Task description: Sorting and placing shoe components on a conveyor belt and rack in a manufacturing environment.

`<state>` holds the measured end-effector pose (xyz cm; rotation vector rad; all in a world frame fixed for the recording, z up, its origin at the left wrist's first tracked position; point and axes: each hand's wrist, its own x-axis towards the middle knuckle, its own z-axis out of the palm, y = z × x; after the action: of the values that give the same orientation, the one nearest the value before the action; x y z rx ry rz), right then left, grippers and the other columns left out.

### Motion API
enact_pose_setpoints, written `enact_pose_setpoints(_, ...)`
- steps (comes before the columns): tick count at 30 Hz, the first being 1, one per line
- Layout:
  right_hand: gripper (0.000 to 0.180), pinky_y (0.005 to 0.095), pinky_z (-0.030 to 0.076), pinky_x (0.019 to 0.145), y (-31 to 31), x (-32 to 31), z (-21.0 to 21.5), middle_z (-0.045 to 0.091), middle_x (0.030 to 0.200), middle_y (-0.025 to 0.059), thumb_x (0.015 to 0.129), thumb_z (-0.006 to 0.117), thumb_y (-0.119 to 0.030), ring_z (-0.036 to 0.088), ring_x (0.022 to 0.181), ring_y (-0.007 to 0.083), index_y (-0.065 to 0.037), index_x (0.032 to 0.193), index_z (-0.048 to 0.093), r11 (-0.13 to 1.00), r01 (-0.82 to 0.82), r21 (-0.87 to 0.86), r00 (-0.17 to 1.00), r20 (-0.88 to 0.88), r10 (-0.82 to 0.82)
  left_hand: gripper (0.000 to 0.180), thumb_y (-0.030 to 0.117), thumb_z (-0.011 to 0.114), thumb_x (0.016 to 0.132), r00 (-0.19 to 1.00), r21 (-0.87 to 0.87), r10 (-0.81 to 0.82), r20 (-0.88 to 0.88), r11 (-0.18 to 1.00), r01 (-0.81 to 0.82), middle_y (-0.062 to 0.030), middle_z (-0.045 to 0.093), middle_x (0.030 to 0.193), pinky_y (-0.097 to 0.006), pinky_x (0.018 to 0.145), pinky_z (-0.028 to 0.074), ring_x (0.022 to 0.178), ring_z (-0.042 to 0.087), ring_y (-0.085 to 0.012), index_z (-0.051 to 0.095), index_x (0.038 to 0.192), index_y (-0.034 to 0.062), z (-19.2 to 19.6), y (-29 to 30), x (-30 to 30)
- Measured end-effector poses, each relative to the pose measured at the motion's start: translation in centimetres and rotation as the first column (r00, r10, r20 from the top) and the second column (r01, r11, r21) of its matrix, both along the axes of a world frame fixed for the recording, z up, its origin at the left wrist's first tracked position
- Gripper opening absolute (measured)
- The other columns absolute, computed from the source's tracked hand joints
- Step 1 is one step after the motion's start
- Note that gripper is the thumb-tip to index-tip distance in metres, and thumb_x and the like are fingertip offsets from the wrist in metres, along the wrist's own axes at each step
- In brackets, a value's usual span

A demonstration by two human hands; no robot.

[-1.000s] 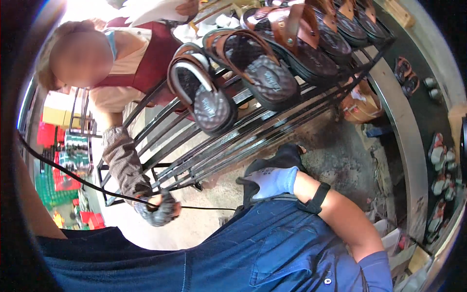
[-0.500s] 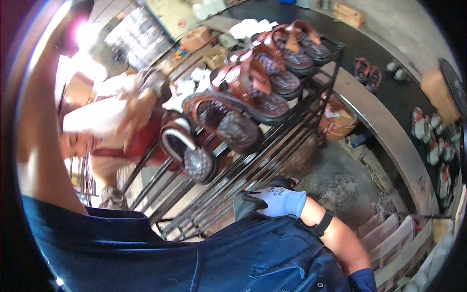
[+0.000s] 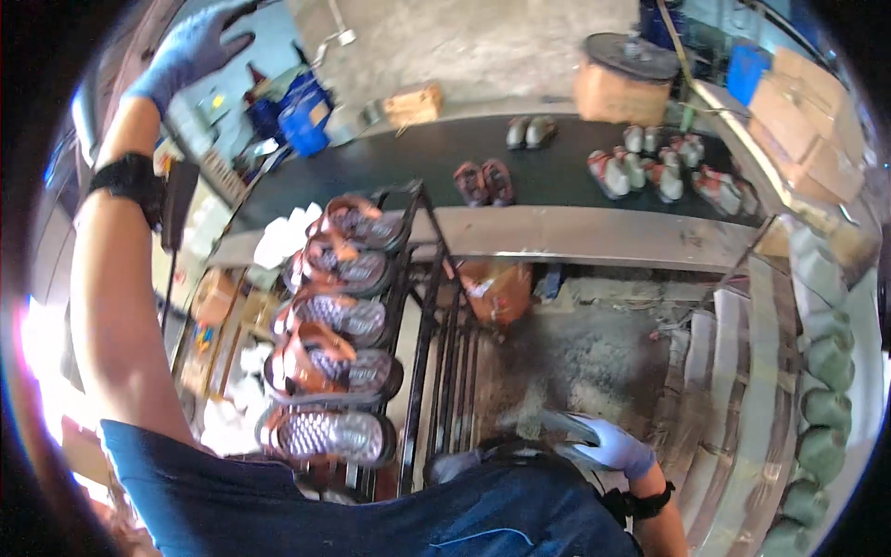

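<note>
My left hand (image 3: 190, 58), in a light blue glove with dark fingers, is raised at the upper left. Its fingers are spread, and nothing shows in it. Low in front of my body, my right hand (image 3: 613, 447) wears the same kind of glove. Its grey fingers stretch out apart from the thumb, somewhat blurred, with no held thing visible. Dark shapes by my shirt beside it are too unclear to name. Left of that hand, a black metal rack (image 3: 422, 371) carries a row of brown strap sandals (image 3: 343, 362) with dark woven-pattern insoles.
A dark conveyor belt (image 3: 371, 167) with a metal edge crosses ahead, bearing brown sandals (image 3: 483, 183) and several grey-and-red shoes (image 3: 664, 176). A cardboard box (image 3: 497, 290) sits under it. Green shoe-shaped forms (image 3: 826, 408) line the right side. Cartons (image 3: 807, 125) stand at the far right.
My view has swung right, toward the belt. The co-worker at the left has gone out of sight. My left hand now shows, raised and spread; my right hand has moved off my shirt.
</note>
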<state>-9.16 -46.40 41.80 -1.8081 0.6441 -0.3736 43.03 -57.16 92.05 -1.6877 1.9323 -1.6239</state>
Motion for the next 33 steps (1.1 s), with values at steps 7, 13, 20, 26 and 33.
enact_pose_setpoints(7,0.051,0.0338,0.042,0.099,4.2,-5.3,-0.3,0.055,0.127,0.0134,0.088,0.059,-0.015,0.054,0.114,0.0217,0.004,0.132,0.043,0.79,0.44,0.427,0.837,0.126,-0.533,0.054,0.024,0.062,0.081,0.959,0.147,-0.053,-0.277,0.984,0.097,-0.0163,0.063,0.108,-0.04,0.09,0.045,0.1,0.059,-0.0345,0.049,0.132,0.0148,-6.3,-3.9,-1.8)
enact_pose_setpoints(13,0.058,0.0383,0.042,0.1,4.0,-3.8,0.4,0.051,0.129,0.0185,0.09,0.056,-0.023,0.052,0.119,0.0303,0.006,0.135,0.036,0.669,0.457,0.586,0.663,0.276,-0.695,0.055,0.024,0.061,0.078,0.947,0.277,0.046,-0.317,0.96,0.046,-0.0163,0.061,0.113,-0.039,0.091,0.046,0.104,0.058,-0.0336,0.049,0.131,0.0133,-9.2,-6.3,-0.1)
enact_pose_setpoints(20,0.054,0.0387,0.043,0.098,0.8,-2.3,0.0,0.053,0.127,0.0187,0.089,0.058,-0.018,0.055,0.114,0.0311,0.005,0.134,0.04,0.714,0.415,0.564,0.723,0.271,-0.635,0.055,0.024,0.06,0.079,0.952,0.304,0.056,-0.301,0.952,0.04,-0.0169,0.061,0.115,-0.038,0.093,0.045,0.105,0.058,-0.0329,0.049,0.131,0.0142,-11.9,-6.5,2.0)
enact_pose_setpoints(26,0.046,0.0392,0.045,0.095,0.0,-1.3,0.6,0.058,0.12,0.0189,0.09,0.056,-0.019,0.059,0.108,0.0304,0.006,0.127,0.047,0.643,0.451,0.619,0.688,0.217,-0.692,0.052,0.024,0.057,0.08,0.95,0.326,0.151,-0.274,0.944,-0.056,-0.0186,0.063,0.104,-0.041,0.087,0.048,0.097,0.061,-0.033,0.049,0.131,0.0159,-12.6,-6.2,1.4)
enact_pose_setpoints(33,0.057,0.0409,0.046,0.095,0.3,-1.6,0.4,0.058,0.118,0.0199,0.087,0.062,-0.031,0.059,0.106,0.0322,0.005,0.128,0.046,0.647,0.487,0.586,0.69,0.196,-0.697,0.057,0.028,0.056,0.081,0.954,0.35,0.153,-0.259,0.935,-0.055,-0.0175,0.065,0.1,-0.04,0.084,0.05,0.094,0.063,-0.032,0.044,0.136,0.0218,-14.3,-7.6,2.5)
